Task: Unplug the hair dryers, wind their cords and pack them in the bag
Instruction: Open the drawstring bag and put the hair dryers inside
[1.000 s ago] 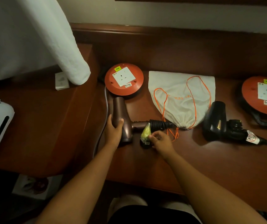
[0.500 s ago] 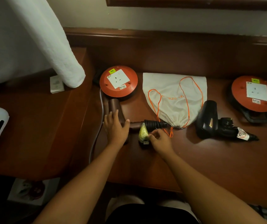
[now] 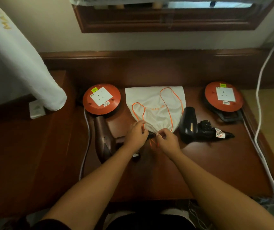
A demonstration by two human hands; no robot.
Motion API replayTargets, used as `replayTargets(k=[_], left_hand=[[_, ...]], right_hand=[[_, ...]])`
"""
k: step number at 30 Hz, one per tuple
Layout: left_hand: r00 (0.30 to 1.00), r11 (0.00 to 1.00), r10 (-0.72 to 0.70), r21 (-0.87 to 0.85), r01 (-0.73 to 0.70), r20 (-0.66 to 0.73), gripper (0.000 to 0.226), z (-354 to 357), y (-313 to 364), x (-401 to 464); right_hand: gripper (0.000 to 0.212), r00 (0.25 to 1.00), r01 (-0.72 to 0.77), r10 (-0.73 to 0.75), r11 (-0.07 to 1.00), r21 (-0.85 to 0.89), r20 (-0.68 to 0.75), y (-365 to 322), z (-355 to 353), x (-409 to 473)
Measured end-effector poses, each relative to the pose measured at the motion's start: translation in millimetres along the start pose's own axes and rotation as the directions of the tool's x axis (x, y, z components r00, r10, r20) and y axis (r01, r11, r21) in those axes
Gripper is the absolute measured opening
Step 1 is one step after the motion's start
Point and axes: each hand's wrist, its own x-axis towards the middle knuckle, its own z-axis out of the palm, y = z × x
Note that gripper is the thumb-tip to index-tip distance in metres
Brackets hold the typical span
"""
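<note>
Head view: both dryers, brown (image 3: pixel 103 138) and black (image 3: pixel 189 124), lie unplugged, cords wound, flanking the bag (image 3: pixel 156 103). Left hand (image 3: pixel 135 136) and right hand (image 3: pixel 167 141) pinch its gathered mouth; opening and packing remain.

White bag (image 3: pixel 154 100), orange drawstring (image 3: pixel 171 103); brown dryer (image 3: pixel 102 136), black dryer (image 3: pixel 188 123).

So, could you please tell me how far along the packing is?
Done: both sockets are empty, and the black dryer lies with its cord bundled. In hand: both hands work at the bag's gathered mouth. Left: both dryers, including the brown one, remain outside.
</note>
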Motion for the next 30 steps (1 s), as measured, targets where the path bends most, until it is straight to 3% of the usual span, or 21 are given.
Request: replayTargets(k=[6, 10, 17, 21, 30], left_hand=[[0.983, 0.99, 0.067, 0.114, -0.087, 0.172, 0.036, 27.1, 18.3, 15.7], [0.978, 0.952, 0.066, 0.281, -0.122, 0.2, 0.028, 49.7, 16.4, 23.4], [0.989, 0.851, 0.045, 0.514, -0.111, 0.14, 0.035, 80.2, 4.7, 22.7], [0.996, 0.84, 0.028, 0.538, -0.072, 0.09, 0.037, 87.9, 5.6, 25.4], [1.0, 0.858, 0.017, 0.513, -0.021, 0.012, 0.029, 96.8, 3.5, 40.5]], right_hand=[[0.025, 1.0, -0.011, 0.014, 0.974, -0.228, 0.012, 19.1, -32.3, 20.1], [0.039, 0.993, 0.06, -0.018, 0.926, -0.372, 0.116, 32.6, -37.5, 40.2], [0.039, 0.961, 0.19, -0.06, 0.853, -0.485, 0.271, 48.3, -22.7, 64.2], [0.041, 0.955, 0.238, -0.101, 0.82, -0.521, 0.278, 52.5, -18.7, 73.3], [0.02, 0.963, 0.253, -0.169, 0.827, -0.501, 0.208, 50.2, -11.0, 85.3]])
